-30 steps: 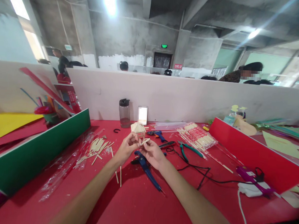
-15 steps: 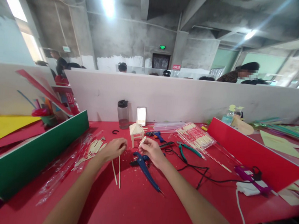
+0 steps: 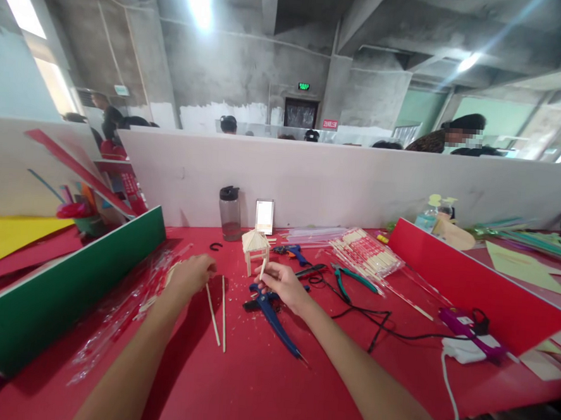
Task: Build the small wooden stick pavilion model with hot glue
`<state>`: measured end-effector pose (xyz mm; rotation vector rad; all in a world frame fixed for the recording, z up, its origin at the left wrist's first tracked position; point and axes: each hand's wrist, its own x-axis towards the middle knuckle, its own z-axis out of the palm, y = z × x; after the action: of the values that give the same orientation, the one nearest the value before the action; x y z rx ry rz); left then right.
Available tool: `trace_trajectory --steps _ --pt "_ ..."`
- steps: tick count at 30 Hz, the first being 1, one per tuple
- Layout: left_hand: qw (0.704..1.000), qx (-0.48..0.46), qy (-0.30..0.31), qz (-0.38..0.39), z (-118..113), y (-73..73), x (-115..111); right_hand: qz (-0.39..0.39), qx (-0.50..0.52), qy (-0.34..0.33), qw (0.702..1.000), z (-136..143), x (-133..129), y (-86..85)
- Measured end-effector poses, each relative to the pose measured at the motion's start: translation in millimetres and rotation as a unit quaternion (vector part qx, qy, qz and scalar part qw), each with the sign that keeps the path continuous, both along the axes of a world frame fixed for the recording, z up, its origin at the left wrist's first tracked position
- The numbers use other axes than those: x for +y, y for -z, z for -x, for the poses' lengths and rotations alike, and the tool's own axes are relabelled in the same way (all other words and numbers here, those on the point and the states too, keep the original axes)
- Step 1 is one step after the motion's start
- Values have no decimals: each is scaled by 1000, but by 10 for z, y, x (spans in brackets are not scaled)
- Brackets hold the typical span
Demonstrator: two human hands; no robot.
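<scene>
My right hand (image 3: pixel 281 285) pinches a short pale wooden stick (image 3: pixel 263 268), held upright between thumb and fingers. Just behind it stands a small stick-built pavilion (image 3: pixel 255 246) with a sloped roof and legs. My left hand (image 3: pixel 195 276) hovers at the pile of short wooden sticks (image 3: pixel 171 273), covering much of it. Its fingers bend downward and their tips are hidden, so I cannot see what is in them. Two longer wooden sticks (image 3: pixel 223 314) lie on the red table between my arms. Blue-handled cutters (image 3: pixel 274 320) rest below my right hand.
A blue glue gun (image 3: pixel 298 255), green-handled pliers (image 3: pixel 345 282) and packed sticks (image 3: pixel 373 254) lie at right. Black cable runs to a purple power strip (image 3: pixel 472 332). A water bottle (image 3: pixel 230 214) and phone (image 3: pixel 264 216) stand at the back. Green (image 3: pixel 80 286) and red (image 3: pixel 475 285) dividers flank me.
My left hand has moved left, away from the two long sticks and over the pile. The short stick in my right hand has turned more upright.
</scene>
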<state>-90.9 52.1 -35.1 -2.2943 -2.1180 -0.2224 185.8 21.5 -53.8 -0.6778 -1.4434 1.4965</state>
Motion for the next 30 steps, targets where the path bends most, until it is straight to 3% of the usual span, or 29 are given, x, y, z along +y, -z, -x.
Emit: trace_trajectory --steps 4,6,9,12,16,20,23,25,26,28,30 --pt "999 -34 -5 -24 -69 -61 -37 19 14 -35 999 76 -53 25" --pt "993 -103 59 -18 -185 -148 -89 30 25 -40 998 123 -77 43" --pt "948 -245 202 24 -422 -296 -207 57 51 -45 996 182 -104 62" --pt "885 -370 268 90 -642 -388 -327 84 91 -41 991 212 -119 66" --pt "833 -482 238 130 -831 -364 -405 106 139 -35 984 212 -111 74" --pt "804 -538 203 150 -918 -298 -410 118 132 -36 984 183 -57 95" --pt "811 -522 216 149 -875 -318 -403 84 37 -15 996 104 -18 79" --pt "830 -484 227 159 -779 -339 -386 -10 -95 19 995 10 -21 39" --pt "837 -462 233 180 -716 -340 -372 -81 -175 43 980 -47 -32 11" --pt "843 -426 230 232 -579 -310 -330 -210 -321 98 918 -175 -60 -53" --pt "851 -401 219 259 -458 -244 -279 -268 -419 140 856 -316 -67 -115"
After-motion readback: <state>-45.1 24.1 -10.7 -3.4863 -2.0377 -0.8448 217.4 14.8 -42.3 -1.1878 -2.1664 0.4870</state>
